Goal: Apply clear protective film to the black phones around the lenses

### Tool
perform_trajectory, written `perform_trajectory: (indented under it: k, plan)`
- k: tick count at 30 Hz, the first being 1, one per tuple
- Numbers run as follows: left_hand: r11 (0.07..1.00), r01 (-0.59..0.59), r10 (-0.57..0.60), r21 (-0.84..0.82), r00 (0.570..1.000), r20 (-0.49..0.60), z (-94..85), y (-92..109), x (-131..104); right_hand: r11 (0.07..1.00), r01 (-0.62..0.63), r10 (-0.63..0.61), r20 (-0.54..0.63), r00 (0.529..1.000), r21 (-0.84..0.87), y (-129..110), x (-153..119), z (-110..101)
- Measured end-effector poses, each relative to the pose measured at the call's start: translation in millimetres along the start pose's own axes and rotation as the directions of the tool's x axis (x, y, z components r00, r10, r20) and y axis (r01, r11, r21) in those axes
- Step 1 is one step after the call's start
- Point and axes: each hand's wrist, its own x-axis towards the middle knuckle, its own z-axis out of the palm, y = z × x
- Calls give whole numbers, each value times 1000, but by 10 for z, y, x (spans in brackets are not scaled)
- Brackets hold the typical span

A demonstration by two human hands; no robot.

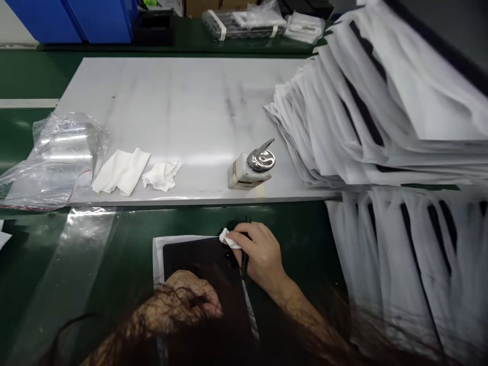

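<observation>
The right hand (259,254) pinches a small white wipe (229,239) at the flat black panel's (202,264) far corner on the green bench (114,264), the left hand (186,297) fisted upon it, mid-wipe, likely needing steady strokes next.

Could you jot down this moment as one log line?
right hand: presses wipe on black panel corner | left hand: rests on panel | dispenser: on grey board behind
</observation>
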Motion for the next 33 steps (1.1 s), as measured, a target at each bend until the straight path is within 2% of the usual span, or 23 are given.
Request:
perform_trajectory:
  k: [3,6,8,12,15,17,20,22,24,25,26,28,30,33]
  plan:
    - [993,-91,95,72,994,-60,-25,35,-3,997,38,-44,93,995,67,54,-6,-69]
    - [984,-129,140,125,987,-79,-37,60,11,1000,-21,17,164,986,23,69,-72,-124]
    - [978,-139,151,157,986,-67,-34,49,17,999,-40,37,180,983,10,57,-120,-121]
    - [974,-152,167,168,983,-77,-21,-6,6,987,38,-67,191,979,153,40,-161,-129]
    - [972,-150,166,182,983,-75,-11,-30,2,997,0,-16,201,980,78,49,-121,-178]
    - [972,-162,175,168,982,-66,-6,-40,6,997,8,-24,210,977,75,46,-102,-209]
    - [971,-165,177,176,983,-55,-9,-37,5,984,27,-79,291,953,177,45,-154,-274]
    - [965,-140,153,220,987,-46,-19,-16,-4,977,-70,9,289,957,201,57,-225,-353]
    - [961,-113,127,251,991,-41,-29,9,-16,940,-267,223,211,952,211,64,-277,-455]
    - [962,-104,119,253,992,-44,-31,18,-22,895,-383,355,154,922,231,58,-284,-506]
    - [963,-103,120,249,992,-50,-31,20,-27,832,-490,475,121,871,260,42,-277,-550]
    - [964,-118,137,238,989,-64,-23,5,-35,687,-652,647,137,750,322,-7,-229,-605]
    - [964,-137,156,229,985,-68,-9,-24,-43,580,-724,713,197,673,375,-61,-165,-600]
    - [977,-110,121,185,991,-48,3,-41,-52,470,-757,741,263,618,453,-108,-113,-498]
